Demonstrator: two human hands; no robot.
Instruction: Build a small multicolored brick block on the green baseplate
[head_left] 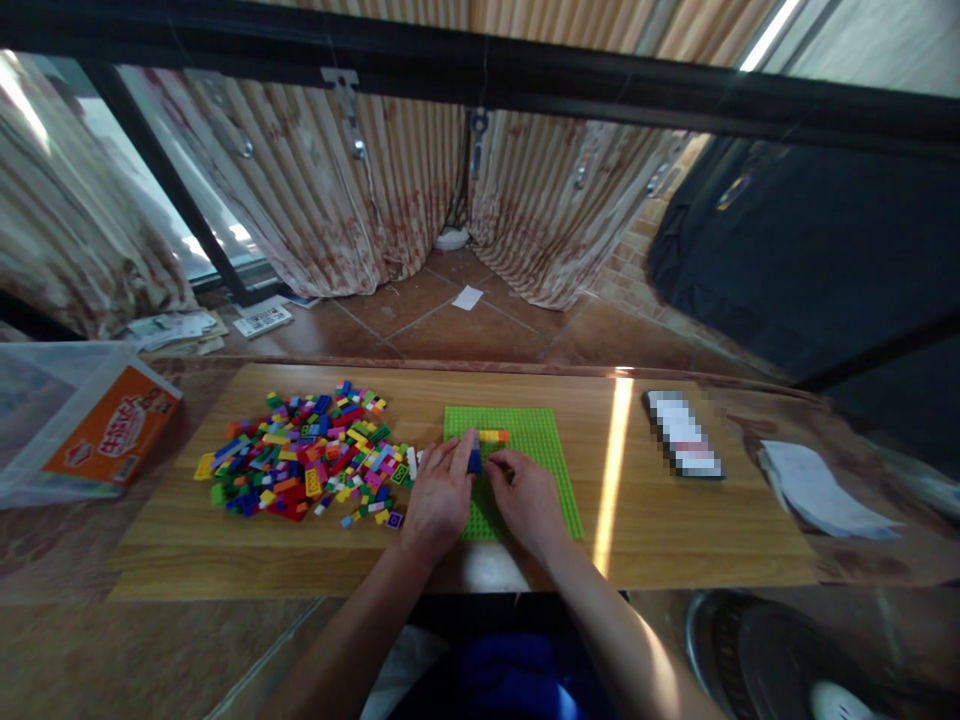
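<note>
While the left hand [441, 495] stretches its fingers alongside a blue brick [475, 461] on the green baseplate [541, 437], the right hand [527, 500] curls nearby, fingertips together; whether either grips anything is unclear. Loose bricks [315, 450] lie piled leftward.

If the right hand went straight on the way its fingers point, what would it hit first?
Probably the dark blue brick beside the left hand's fingers; the right hand points toward it. Depth is unclear, so it might meet those fingers first.
</note>
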